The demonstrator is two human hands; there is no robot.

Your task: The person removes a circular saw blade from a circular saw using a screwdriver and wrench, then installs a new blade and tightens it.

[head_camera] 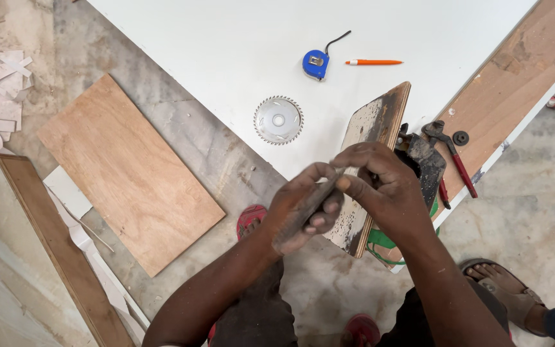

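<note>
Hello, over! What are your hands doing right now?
Left hand gripping a dark tool. Right hand pinching its tip. Plywood offcut underneath, saw blade lying apart on white board.

slim dark tool (308, 209) slanted between both hands, above a worn board (370, 160).

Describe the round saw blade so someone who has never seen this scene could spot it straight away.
Start at the big white board filling the top of the view. Near its lower corner, below the blue tape measure and left of the scuffed plywood piece, lies the circular saw blade. It is the only flat, silvery toothed disc there, with a small centre hole.
</note>
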